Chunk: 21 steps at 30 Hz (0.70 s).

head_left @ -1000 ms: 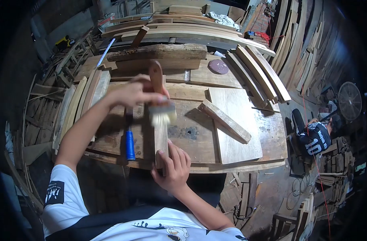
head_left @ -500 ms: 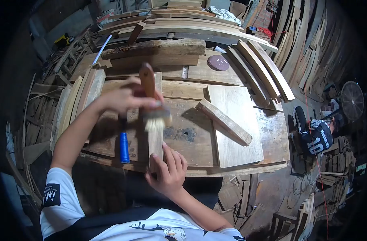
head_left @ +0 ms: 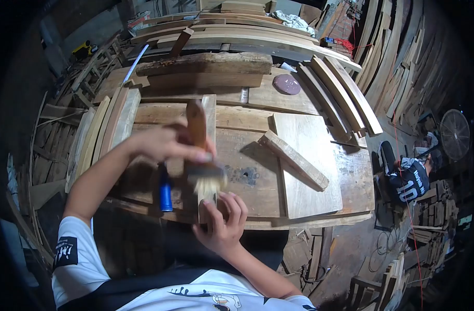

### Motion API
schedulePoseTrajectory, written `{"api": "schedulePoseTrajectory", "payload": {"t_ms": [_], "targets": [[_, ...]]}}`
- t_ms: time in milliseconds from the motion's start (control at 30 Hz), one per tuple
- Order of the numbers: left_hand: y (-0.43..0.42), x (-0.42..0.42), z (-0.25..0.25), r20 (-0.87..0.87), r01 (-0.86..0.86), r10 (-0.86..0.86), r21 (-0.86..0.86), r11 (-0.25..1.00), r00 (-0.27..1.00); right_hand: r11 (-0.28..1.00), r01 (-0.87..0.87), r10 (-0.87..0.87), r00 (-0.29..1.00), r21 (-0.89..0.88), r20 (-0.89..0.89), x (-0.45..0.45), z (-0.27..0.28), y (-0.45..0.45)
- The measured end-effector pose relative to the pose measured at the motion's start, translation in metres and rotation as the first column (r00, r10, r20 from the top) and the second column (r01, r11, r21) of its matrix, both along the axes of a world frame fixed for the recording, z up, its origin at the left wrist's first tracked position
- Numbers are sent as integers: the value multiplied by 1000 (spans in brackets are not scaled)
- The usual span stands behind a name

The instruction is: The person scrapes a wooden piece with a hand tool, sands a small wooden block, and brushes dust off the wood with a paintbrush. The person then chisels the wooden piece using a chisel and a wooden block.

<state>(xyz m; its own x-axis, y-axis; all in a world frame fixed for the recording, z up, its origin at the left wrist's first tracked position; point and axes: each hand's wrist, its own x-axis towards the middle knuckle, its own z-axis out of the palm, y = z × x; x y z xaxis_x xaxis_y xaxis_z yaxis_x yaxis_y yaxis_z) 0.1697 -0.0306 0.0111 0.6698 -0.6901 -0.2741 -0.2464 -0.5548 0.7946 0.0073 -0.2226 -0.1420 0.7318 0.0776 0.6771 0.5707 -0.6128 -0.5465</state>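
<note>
A wide brush [head_left: 197, 127] with a wooden handle and pale bristles is gripped in my left hand [head_left: 167, 142], which is blurred. Its bristles touch the top of a narrow wooden strip [head_left: 209, 109] that runs lengthwise away from me on the workbench. At the near end of this strip, my right hand [head_left: 224, 225] wraps its fingers round the wood, close below the bristles. Left of the strip lies a tool with a blue handle [head_left: 166, 192], its far end hidden under my left hand.
On the bench [head_left: 247, 140], a short block [head_left: 294, 160] lies across a pale board [head_left: 312, 135]. Behind are a rough log [head_left: 206, 64] and a round purplish disc [head_left: 287, 84]. Planks flank both sides. A person [head_left: 410, 179] and a fan [head_left: 454, 135] are at the right.
My left hand and the brush have moved down along the strip toward my right hand. The bristles are now close to the right fingers, which still hold the strip's near end.
</note>
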Motion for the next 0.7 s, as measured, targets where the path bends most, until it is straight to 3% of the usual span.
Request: {"api": "schedulePoseTrajectory", "payload": {"t_ms": [67,100,167,233,300,367,467,500,567,600,633,700], "targets": [[5,28,-8,-34,-152,149,-158,976,988,1000,8,-8,1000,-19,0,1,1,0],[10,45,-19,125,-222,249,-194,956,960,1000,13,-13,1000,-27,3,-2,-2,1],[19,75,-17,422,-163,202,-127,978,884,999,20,-19,1000,-46,24,1,-6,0],[13,64,-9,329,-132,163,-113,985,930,1000,16,-16,1000,-25,13,2,0,0],[4,28,-7,28,-192,197,-129,973,980,1000,12,-12,1000,-18,1,0,-1,0],[-1,-1,0,-88,-19,13,-65,998,996,1000,7,-7,1000,-26,10,1,-4,0],[-3,-12,-2,-168,31,-56,-150,988,984,1000,-1,1,1000,-28,19,1,-5,-1],[-4,-6,8,-126,32,-42,-79,996,991,1000,-2,2,1000,-27,16,1,-3,0],[0,16,1,6,-105,106,-104,989,994,1000,-4,4,1000,-28,12,1,0,0],[4,36,-8,178,-116,137,-121,986,974,1000,-11,11,1000,-23,8,0,1,0],[9,58,-18,344,-124,165,-137,983,924,1000,-5,6,1000,-27,13,1,1,0],[11,83,-18,749,-14,105,-126,992,654,1000,7,-6,1000,-29,16,0,0,1]]}}
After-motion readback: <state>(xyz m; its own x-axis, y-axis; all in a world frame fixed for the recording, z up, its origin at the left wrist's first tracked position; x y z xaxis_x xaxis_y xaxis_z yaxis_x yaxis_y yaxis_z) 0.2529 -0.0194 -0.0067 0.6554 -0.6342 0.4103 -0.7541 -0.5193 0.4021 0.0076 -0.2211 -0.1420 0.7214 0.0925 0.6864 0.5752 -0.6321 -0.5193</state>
